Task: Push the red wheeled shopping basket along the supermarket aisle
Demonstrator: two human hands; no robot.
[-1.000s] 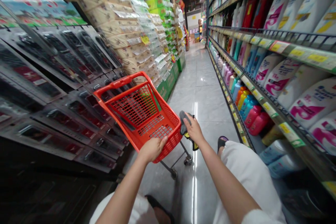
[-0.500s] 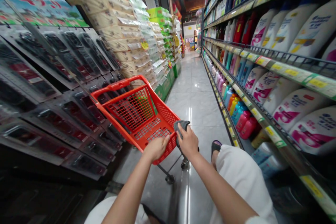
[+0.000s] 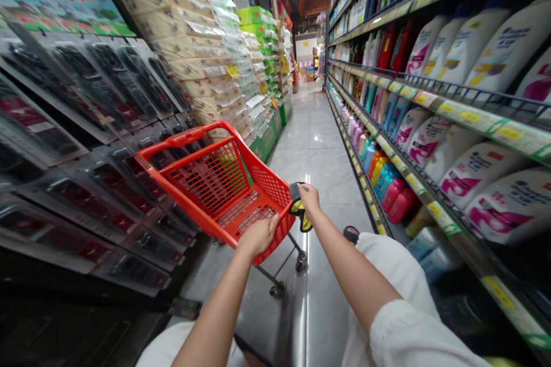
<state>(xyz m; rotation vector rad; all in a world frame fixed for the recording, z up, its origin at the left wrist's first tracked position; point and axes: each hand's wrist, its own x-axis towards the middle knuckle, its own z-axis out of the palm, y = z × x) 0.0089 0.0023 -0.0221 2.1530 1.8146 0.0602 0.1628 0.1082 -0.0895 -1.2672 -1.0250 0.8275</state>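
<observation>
A red plastic shopping cart (image 3: 224, 183) on dark wheels stands at the centre-left, tilted in the view. My left hand (image 3: 259, 236) grips the near rim of its basket, fingers curled over the edge. At the basket's near right corner, my right hand (image 3: 309, 198) pinches a grey cloth (image 3: 305, 217) with a black and yellow side, which hangs below my fingers beside the basket's outer wall. Nothing lies in the part of the basket that shows.
Shelves of shampoo bottles (image 3: 486, 172) line the right side. Packaged goods hang on a rack (image 3: 103, 178) at the left, with stacked tissue packs (image 3: 193, 46) behind it. A grey tiled floor (image 3: 297, 132) runs between them. My knees show at the bottom.
My right hand has lifted slightly and the cloth now hangs down, showing its yellow side. My left hand stays on the rim. The view has shifted a little.
</observation>
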